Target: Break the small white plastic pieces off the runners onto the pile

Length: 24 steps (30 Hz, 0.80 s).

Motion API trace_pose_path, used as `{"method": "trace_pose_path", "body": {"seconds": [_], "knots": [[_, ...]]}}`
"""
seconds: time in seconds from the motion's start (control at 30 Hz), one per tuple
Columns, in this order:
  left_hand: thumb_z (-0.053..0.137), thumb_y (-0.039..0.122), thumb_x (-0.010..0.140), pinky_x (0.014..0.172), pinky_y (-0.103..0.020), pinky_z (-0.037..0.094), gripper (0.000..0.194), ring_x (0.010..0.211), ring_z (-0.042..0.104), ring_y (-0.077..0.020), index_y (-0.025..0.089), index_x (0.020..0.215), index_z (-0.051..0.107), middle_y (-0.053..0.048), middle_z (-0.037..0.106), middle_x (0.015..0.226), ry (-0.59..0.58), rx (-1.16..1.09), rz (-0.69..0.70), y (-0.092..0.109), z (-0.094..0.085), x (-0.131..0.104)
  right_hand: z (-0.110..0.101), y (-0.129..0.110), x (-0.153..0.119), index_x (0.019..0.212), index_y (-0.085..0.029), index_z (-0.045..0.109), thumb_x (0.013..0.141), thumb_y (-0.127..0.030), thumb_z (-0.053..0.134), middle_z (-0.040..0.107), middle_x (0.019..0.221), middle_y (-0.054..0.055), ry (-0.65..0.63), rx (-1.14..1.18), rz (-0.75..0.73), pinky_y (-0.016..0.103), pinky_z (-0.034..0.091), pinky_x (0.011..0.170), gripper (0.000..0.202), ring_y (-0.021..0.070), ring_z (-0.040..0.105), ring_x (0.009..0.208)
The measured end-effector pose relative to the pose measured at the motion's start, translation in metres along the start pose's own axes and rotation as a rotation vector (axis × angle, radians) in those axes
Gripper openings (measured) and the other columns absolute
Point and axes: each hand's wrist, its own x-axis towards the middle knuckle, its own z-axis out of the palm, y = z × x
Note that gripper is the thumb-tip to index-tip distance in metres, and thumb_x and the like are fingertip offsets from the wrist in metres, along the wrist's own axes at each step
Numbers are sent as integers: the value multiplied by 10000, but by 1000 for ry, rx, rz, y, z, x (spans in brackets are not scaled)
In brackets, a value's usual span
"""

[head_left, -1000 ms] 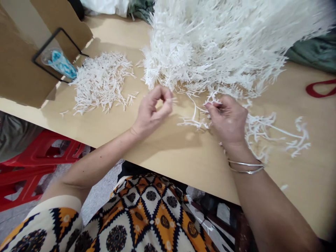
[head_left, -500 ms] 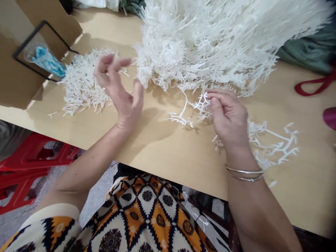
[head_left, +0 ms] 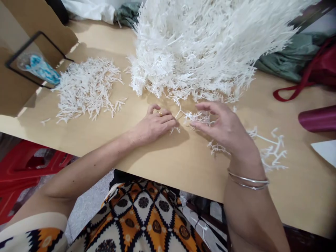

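Note:
A white branched plastic piece [head_left: 193, 115] lies on the table at the centre. My left hand [head_left: 160, 123], with a ring on one finger, rests over its left end; the fingers are bent down and what they grip is hidden. Over the right part of the piece, my right hand [head_left: 219, 124] is open, thumb and fingers apart on either side of it. A large heap of white feathery pieces [head_left: 189, 56] rises behind the hands. Farther left lies a smaller pile of loose white bits [head_left: 86, 87]. More white branched frames [head_left: 274, 150] lie right of my right wrist.
At the left stand a cardboard box [head_left: 15, 80] and a black wire frame [head_left: 39, 33] near a blue-and-white wrapped item [head_left: 43, 68]. On the right are a red strap [head_left: 294, 92], a purple cylinder [head_left: 317, 119] and white paper [head_left: 325, 150]. A red stool [head_left: 26, 164] stands below left.
My left hand has come down from the raised, spread position and moved right to the branched piece. My right hand has opened from its pinch. The view has shifted slightly.

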Motion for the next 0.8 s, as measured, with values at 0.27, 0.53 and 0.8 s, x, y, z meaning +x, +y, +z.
{"method": "trace_pose_path", "body": {"seconds": [0.27, 0.53, 0.8], "knots": [[505, 159, 1045, 1006, -387, 443, 218, 1077, 660, -206, 239, 1213, 619, -73, 731, 1197, 452, 37, -149, -2, -7, 2, 14, 13, 4, 876, -250, 644, 834, -422, 819, 605, 770, -21, 112, 364, 172, 343, 486, 688, 249, 160, 546, 690], [529, 209, 1065, 958, -381, 418, 193, 1034, 655, -188, 252, 994, 703, 12, 801, 1068, 175, -48, -25, 0, -2, -1, 34, 14, 2, 938, -278, 745, 815, -524, 848, 730, 873, 10, 153, 764, 291, 397, 586, 773, 294, 195, 686, 808], [450, 129, 1044, 855, -351, 499, 263, 991, 670, -200, 172, 1178, 672, -90, 751, 1136, 216, -105, -184, -1, 3, 2, 57, -2, 1, 1151, -324, 737, 927, -528, 730, 779, 1092, 35, 122, 894, 226, 493, 622, 997, 303, 233, 756, 1023]]}}
